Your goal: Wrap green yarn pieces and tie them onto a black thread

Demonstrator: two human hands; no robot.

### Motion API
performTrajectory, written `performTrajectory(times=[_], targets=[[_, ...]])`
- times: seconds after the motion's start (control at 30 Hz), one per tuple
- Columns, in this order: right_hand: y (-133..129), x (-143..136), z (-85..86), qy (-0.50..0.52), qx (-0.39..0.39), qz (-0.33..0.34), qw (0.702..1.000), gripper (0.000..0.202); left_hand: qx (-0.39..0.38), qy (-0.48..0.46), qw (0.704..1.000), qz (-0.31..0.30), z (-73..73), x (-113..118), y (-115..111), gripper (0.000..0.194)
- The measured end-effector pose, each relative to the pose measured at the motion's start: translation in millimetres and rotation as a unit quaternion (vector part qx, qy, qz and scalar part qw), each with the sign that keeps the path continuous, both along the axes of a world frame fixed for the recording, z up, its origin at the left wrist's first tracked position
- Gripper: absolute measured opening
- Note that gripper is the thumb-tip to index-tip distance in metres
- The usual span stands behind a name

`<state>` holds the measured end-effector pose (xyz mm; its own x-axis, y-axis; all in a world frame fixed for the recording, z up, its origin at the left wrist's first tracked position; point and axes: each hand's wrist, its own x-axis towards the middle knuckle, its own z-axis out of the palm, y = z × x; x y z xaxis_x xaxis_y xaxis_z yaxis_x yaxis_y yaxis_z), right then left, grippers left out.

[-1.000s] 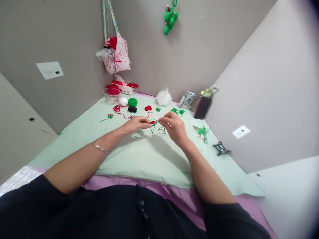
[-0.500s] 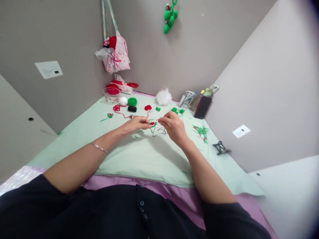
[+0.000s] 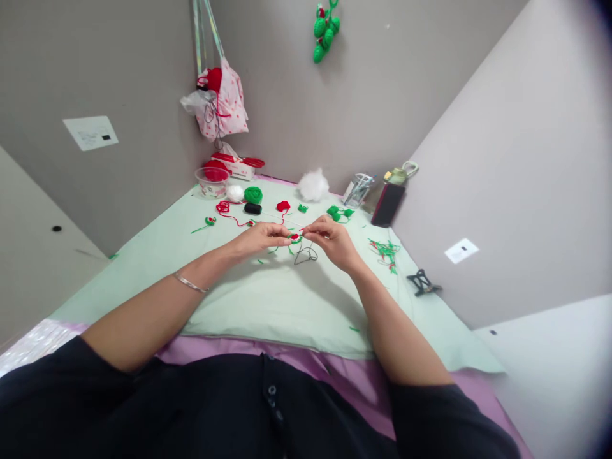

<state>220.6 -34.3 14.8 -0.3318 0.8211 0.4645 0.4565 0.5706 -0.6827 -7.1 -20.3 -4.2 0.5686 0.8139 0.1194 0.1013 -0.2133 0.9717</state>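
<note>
My left hand (image 3: pixel 264 236) pinches a small crocheted piece (image 3: pixel 296 238), red in the middle with a green and white edge, between thumb and fingers. Close on its right side, my right hand (image 3: pixel 331 241) is closed in a pinch at the piece's edge. A short red bit shows at those fingertips, too small to name. Below both hands dangles a loose loop of dark thread (image 3: pixel 306 256) above the pale green cloth (image 3: pixel 287 299). Behind them lie a black thread spool (image 3: pixel 253 208), a red crocheted piece (image 3: pixel 283 206) and a small green one (image 3: pixel 303 208).
Green yarn (image 3: pixel 253 194), a plastic tub (image 3: pixel 211 183) and a tissue box (image 3: pixel 233 167) stand back left. White stuffing (image 3: pixel 313 185), a pen cup (image 3: pixel 357 190) and a phone (image 3: pixel 388 204) against a bottle are back right. Yarn scraps (image 3: pixel 385 253) and a hair clip (image 3: pixel 423 283) lie right.
My right hand has come in slightly to the left, against the crocheted piece, and the gap between the hands is smaller. The dark thread loop has shifted a little.
</note>
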Motion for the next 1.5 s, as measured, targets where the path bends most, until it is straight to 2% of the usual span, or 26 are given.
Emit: performTrajectory(times=[0.2,0.33,0.6,0.67,0.83,1.07,1.13,1.23,1.3,1.33,1.37,1.43,1.5], targets=[[1,-1,0.2,0.060,-0.081,0.032,0.994,0.020,0.038,-0.005,0.999,-0.002,1.7,1,-1,0.028],[0,-7,-3.4,0.091,-0.100,0.033,0.990,0.020,0.041,-0.010,0.999,0.010,2.2,2,-1,0.026],[3,-12,-16.4,0.069,-0.060,-0.061,0.994,0.016,-0.001,-0.042,0.998,0.050,-6.9,5,3,0.027],[0,-15,-18.5,0.048,-0.030,-0.068,0.996,0.014,-0.005,-0.046,0.997,0.059,-6.6,6,3,0.028],[-17,-27,-15.4,-0.071,0.115,-0.042,0.990,0.017,0.008,-0.056,0.996,0.064,-5.0,8,3,0.030],[-19,-26,-15.8,-0.256,0.182,-0.050,0.948,0.021,0.034,-0.006,0.997,0.074,-4.0,12,-3,0.036],[-22,-30,-13.2,-0.223,0.202,-0.059,0.952,0.021,0.041,0.000,0.996,0.076,-4.6,13,-3,0.037],[-31,-35,2.3,-0.064,0.176,-0.035,0.982,0.019,0.049,0.012,0.994,0.095,-6.3,11,1,0.033],[-32,-22,19.3,0.055,0.096,-0.015,0.994,0.023,0.055,0.015,0.991,0.118,-7.8,6,7,0.031],[-30,-6,28.5,0.102,0.054,-0.019,0.993,0.026,0.061,0.013,0.990,0.130,-8.6,4,10,0.030],[-26,15,37.5,0.147,0.044,-0.045,0.987,0.030,0.070,0.011,0.987,0.141,-9.3,1,12,0.030],[-17,73,53.2,0.204,0.102,-0.121,0.966,0.036,0.091,0.008,0.982,0.163,-10.3,-5,17,0.031],[-8,137,64.1,0.133,0.187,-0.191,0.954,0.044,0.108,0.012,0.977,0.182,-10.3,-8,19,0.029]])
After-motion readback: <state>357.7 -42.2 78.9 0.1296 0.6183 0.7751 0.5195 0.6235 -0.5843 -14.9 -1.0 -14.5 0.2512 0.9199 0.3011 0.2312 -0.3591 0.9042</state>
